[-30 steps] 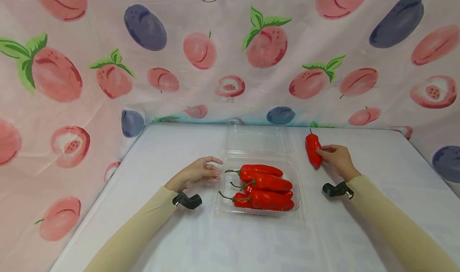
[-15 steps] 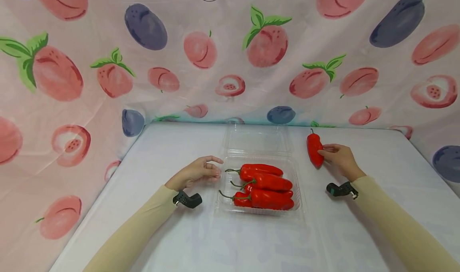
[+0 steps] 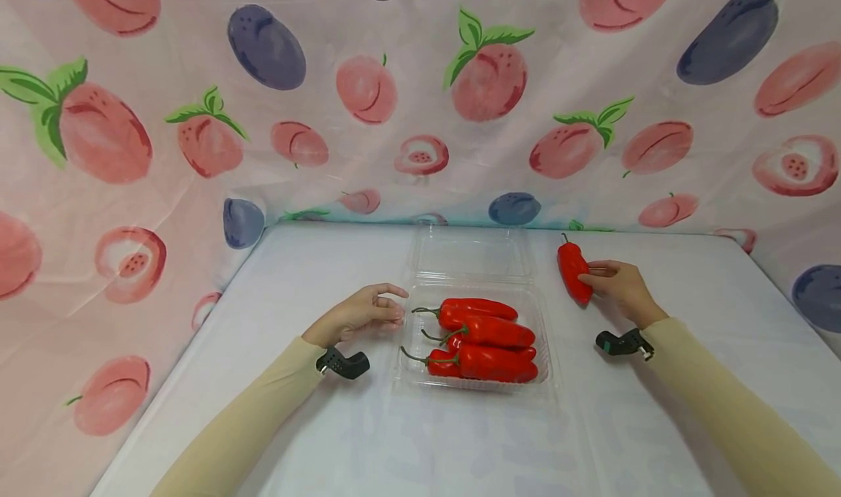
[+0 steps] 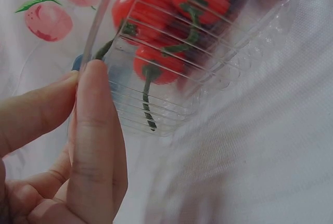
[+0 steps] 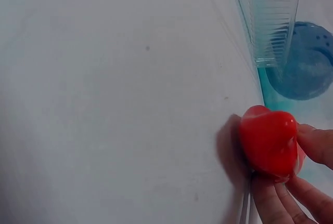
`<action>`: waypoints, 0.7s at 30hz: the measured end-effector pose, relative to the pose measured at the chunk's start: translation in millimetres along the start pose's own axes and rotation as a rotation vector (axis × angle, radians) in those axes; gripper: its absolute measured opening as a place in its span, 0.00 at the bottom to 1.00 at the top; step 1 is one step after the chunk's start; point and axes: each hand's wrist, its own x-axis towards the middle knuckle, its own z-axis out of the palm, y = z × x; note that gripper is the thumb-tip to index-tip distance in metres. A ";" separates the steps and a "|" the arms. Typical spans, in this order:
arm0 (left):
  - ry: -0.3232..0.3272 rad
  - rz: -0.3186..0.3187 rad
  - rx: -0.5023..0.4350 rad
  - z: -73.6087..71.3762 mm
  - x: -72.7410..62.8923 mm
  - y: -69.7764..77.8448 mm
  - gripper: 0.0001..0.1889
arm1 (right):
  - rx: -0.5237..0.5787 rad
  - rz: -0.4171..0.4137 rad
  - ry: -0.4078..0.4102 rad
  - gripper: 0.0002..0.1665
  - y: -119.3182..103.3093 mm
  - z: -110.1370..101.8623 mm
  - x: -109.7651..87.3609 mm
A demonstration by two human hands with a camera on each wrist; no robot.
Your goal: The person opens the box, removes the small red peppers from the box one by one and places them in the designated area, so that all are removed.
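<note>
A clear plastic clamshell container (image 3: 417,336) stands on the white table, its lid folded back. Several red peppers (image 3: 494,331) with green stems lie inside. My left hand (image 3: 358,314) is at the container's left side; the left wrist view shows thumb and fingers (image 4: 93,130) pinching the rim of the clear wall (image 4: 177,110). To the right of the container, my right hand (image 3: 620,287) holds one red pepper (image 3: 574,272) between thumb and fingers, stem pointing away. In the right wrist view this pepper (image 5: 268,141) shows its blunt end, with a shadow beside it.
The opened lid (image 3: 469,257) lies flat toward the back of the table (image 3: 315,256). A fruit-printed cloth (image 3: 388,37) hangs behind and along the left side. Black wrist mounts (image 3: 342,364) sit on both sleeves.
My right hand has shifted slightly right with the pepper, whose stem end now tilts more to the left. The left hand, the container and the peppers in it look unchanged.
</note>
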 end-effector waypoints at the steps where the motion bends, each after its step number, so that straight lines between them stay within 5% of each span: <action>1: -0.003 0.003 -0.001 0.1 -0.3 0.2 0.26 | 0.002 0.004 -0.001 0.40 -0.7 0.9 0.3; 21: -0.005 0.000 -0.009 0.5 -0.6 1.0 0.25 | 0.022 -0.012 -0.021 0.41 -1.2 -2.2 -3.0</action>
